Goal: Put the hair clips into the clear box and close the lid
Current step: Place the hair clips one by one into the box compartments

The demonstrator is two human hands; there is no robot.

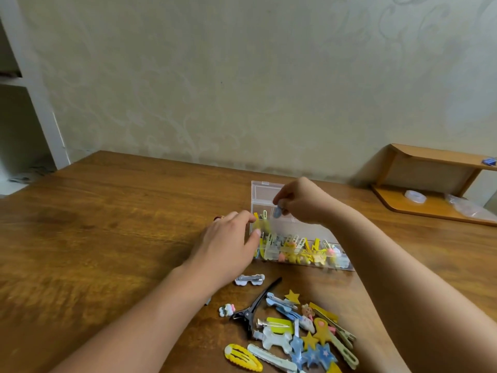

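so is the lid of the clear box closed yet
No, the clear box stands open with its lid tipped back, and the right hand holds a blue clip over it.

Wooden table point(107, 238) carries the clear box point(301, 254) at centre, lid open. Loose hair clips point(290, 332) lie piled at 6 o'clock from the box, a black clip point(255, 305) among them. Small wooden shelf unit point(430, 184) stands at 2 o'clock.

Clear box point(258, 195); brown wood-grain table point(121, 224); black clip point(255, 305); yellow ridged clip point(243, 358); yellow star point(292, 296).
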